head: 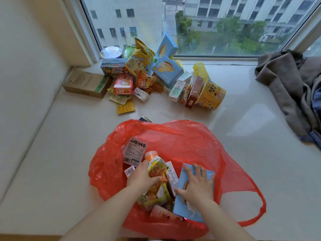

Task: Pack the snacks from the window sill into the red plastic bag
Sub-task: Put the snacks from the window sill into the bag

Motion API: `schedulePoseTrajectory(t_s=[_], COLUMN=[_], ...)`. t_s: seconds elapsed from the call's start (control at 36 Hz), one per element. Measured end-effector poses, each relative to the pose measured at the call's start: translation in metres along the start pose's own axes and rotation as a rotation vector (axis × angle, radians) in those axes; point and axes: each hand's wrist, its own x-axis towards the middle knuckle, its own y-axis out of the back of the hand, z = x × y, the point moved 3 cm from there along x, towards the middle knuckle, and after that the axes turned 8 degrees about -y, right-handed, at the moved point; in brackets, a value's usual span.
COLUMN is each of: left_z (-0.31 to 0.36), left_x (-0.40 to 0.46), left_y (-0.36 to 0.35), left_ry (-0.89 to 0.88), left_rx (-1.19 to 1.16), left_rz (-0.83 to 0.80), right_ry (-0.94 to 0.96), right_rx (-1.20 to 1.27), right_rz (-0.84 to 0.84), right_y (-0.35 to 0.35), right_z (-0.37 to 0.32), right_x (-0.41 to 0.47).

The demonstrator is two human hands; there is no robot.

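Observation:
The red plastic bag (196, 141) lies open on the window sill (52, 153) in front of me. Inside it, my left hand (142, 176) grips a yellow-green snack pouch (157, 171) with an orange cap. My right hand (198, 183) rests on a light blue box (187, 206) in the bag, fingers spread and the thumb along the box's left edge. A white packet with black Chinese print (134, 150) lies deeper in the bag. A heap of snacks (139, 75) sits by the window, with two blue boxes (167, 69) on top.
A brown cardboard box (86, 83) lies at the far left near the wall. A yellow noodle cup (211, 94) lies on its side at the right of the heap, beside a milk carton (177, 91). Grey and blue clothing (291, 91) is piled at the right.

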Motion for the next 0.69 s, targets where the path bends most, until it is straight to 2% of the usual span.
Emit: schedulePoseTrajectory(t_s=[0.14, 0.22, 0.36, 0.44, 0.56, 0.64, 0.69], left_z=[0.001, -0.001, 0.001, 0.008, 0.010, -0.001, -0.013], left_x=[-0.002, -0.001, 0.009, 0.021, 0.048, 0.072, 0.092], left_y=[0.004, 0.007, 0.026, 0.048, 0.097, 0.137, 0.159], left_ry=[-0.012, -0.012, -0.024, -0.101, -0.158, -0.136, -0.093], left_rx=[0.034, 0.046, -0.016, -0.035, -0.233, -0.313, -0.301], left_rz=[0.139, 0.186, 0.271, 0.360, 0.497, 0.566, 0.550], right_ry=[-0.002, 0.013, 0.209, 0.280, 0.337, 0.356, 0.364], right_rx=[-0.060, -0.071, -0.004, 0.122, 0.218, 0.258, 0.253], right_rz=[-0.010, 0.045, 0.447, 0.536, 0.658, 0.681, 0.602], right_y=[-0.001, 0.005, 0.037, 0.065, 0.106, 0.131, 0.141], right_z=[-0.001, -0.006, -0.035, -0.060, -0.101, -0.130, -0.151], right_x=[0.000, 0.008, 0.033, 0.052, 0.077, 0.103, 0.124])
